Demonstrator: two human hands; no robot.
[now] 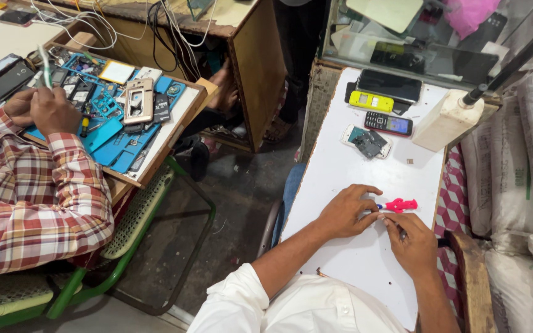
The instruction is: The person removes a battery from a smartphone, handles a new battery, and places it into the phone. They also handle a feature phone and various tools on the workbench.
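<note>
Partly, red screwdriver (400,205) tip behind left hand (345,213)

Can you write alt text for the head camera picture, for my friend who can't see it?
A person's left hand and right hand meet over a small pink tool on a white table. Farther along lie a dark phone and an opened phone.

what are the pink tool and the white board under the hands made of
Pink tool: looks like moulded plastic, bright and evenly coloured with a slight sheen; a blue part sits at its left end. White board: probably laminate over wood or ply, smooth and matte white, with a brownish worn edge showing along its left side. Both hands rest on it.
</note>
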